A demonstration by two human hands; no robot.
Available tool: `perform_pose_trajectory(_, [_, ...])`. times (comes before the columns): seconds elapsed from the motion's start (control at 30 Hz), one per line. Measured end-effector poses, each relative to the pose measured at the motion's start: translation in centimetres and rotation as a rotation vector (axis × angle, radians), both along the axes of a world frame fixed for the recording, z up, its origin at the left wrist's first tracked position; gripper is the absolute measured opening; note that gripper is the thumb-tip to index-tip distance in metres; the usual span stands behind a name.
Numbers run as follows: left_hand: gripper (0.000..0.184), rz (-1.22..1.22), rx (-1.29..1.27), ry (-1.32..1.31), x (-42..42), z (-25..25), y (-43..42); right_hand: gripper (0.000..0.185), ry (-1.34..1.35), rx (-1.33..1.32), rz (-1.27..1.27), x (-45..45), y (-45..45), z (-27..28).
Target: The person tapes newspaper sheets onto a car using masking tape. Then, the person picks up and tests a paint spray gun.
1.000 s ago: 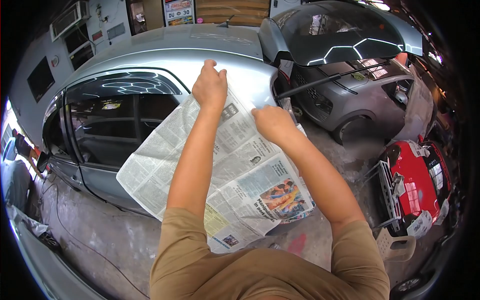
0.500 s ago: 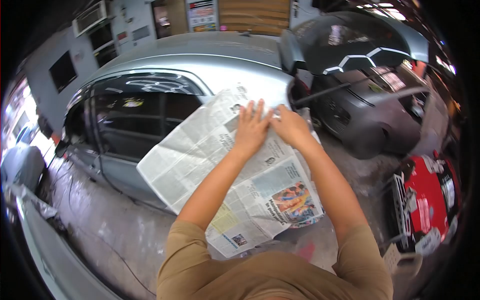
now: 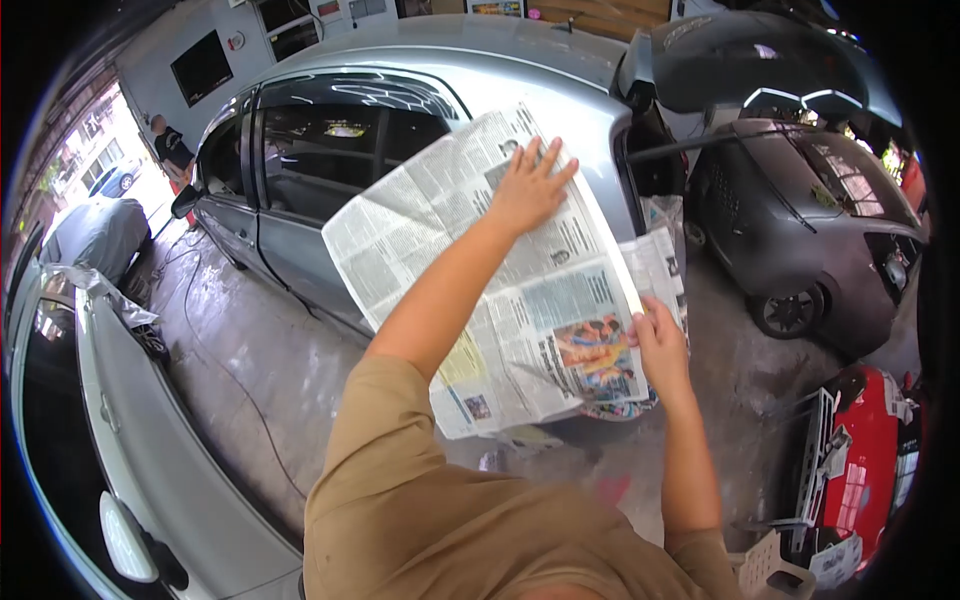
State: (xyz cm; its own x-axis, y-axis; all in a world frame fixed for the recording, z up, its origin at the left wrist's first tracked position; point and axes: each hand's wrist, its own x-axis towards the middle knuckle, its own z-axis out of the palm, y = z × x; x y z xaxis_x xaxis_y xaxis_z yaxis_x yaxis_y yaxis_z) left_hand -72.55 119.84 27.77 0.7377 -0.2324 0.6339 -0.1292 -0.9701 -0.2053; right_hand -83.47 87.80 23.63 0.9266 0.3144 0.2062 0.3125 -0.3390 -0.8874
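Note:
A large newspaper sheet [image 3: 440, 215] lies against the rear side of a silver car [image 3: 560, 95], covering the panel behind its rear window. My left hand [image 3: 530, 190] rests on the sheet's upper part, palm down with fingers spread. Lower down, my right hand [image 3: 660, 340] pinches the sheet's right edge between thumb and fingers. A plain whitish strip runs along that edge; I cannot tell whether it is tape. More newspaper [image 3: 657, 262] shows beyond it, towards the car's rear. The bodywork under the paper is hidden.
A dark grey car [image 3: 790, 220] stands to the right, above a red car part [image 3: 862, 460]. Along the left is another silver car [image 3: 165, 440]. A hose or cable [image 3: 215, 365] crosses the floor. A person [image 3: 172, 150] stands near the bright doorway.
My right hand has moved from beside my left hand at the top down to the sheet's lower right edge. My left hand stays on the paper. The view has shifted.

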Motion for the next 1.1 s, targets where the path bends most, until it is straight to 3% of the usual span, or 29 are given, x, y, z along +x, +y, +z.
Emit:
perform_pose_trajectory(0.17, [0.056, 0.12, 0.078, 0.045, -0.3, 0.4, -1.0, 0.032, 0.239, -0.063, -0.055, -7.6, -11.2, -7.4])
perform_pose_trajectory(0.27, [0.059, 0.232, 0.254, 0.011, 1.0, -0.5, -0.8, 0.029, 0.344, 0.0, -0.104, -10.6, -17.0, -13.7])
perform_pose_trajectory(0.37, [0.062, 0.325, 0.186, 0.097, 0.2, 0.1, -2.7, 0.028, 0.318, -0.045, -0.122, -11.3, -17.9, -11.8])
perform_pose_trajectory(0.47, [0.065, 0.407, 0.059, 0.049, 0.0, -1.6, -5.1, 0.029, 0.351, 0.028, -0.114, -10.0, -18.3, -13.9])
perform_pose_trajectory(0.57, [0.062, 0.163, -0.468, -0.123, -3.4, -6.6, -11.7, 0.027, 0.388, 0.032, -0.103, -9.6, -17.8, -14.1])
perform_pose_trajectory(0.63, [0.038, 0.043, -0.841, -0.201, -8.0, -12.9, -18.4, 0.025, 0.404, 0.035, -0.113, -9.5, -17.3, -13.8])
perform_pose_trajectory(0.7, [0.033, -0.055, -1.517, -0.012, -13.4, -19.2, -26.9, 0.024, 0.408, 0.018, -0.127, -9.2, -17.0, -14.0])
perform_pose_trajectory(0.73, [0.034, -0.222, -1.729, 0.125, -14.8, -24.9, -30.1, 0.023, 0.404, 0.002, -0.137, -8.8, -16.9, -14.6])
perform_pose_trajectory(0.77, [0.029, -0.147, -2.127, 0.555, -17.3, -24.6, -32.6, 0.023, 0.406, -0.019, -0.151, -8.9, -17.1, -15.1])
perform_pose_trajectory(0.8, [0.033, -0.108, -2.416, 0.651, -17.7, -26.7, -34.5, 0.023, 0.394, -0.042, -0.152, -9.0, -17.3, -15.5])
perform_pose_trajectory(0.87, [0.042, -0.195, -2.705, 0.535, -17.2, -29.7, -36.2, 0.023, 0.358, -0.081, -0.146, -8.6, -17.2, -15.6])
perform_pose_trajectory(0.97, [0.041, -0.491, -2.957, 0.386, -15.2, -31.7, -36.1, 0.026, 0.374, -0.106, -0.166, -8.6, -16.9, -15.3])
perform_pose_trajectory(1.07, [0.037, -0.741, -2.976, 0.294, -13.9, -32.4, -35.8, 0.029, 0.365, -0.14, -0.196, -8.9, -16.5, -14.8])
perform_pose_trajectory(1.1, [0.027, -0.77, -3.028, 0.236, -13.7, -31.9, -35.9, 0.03, 0.359, -0.141, -0.196, -8.9, -16.5, -14.8])
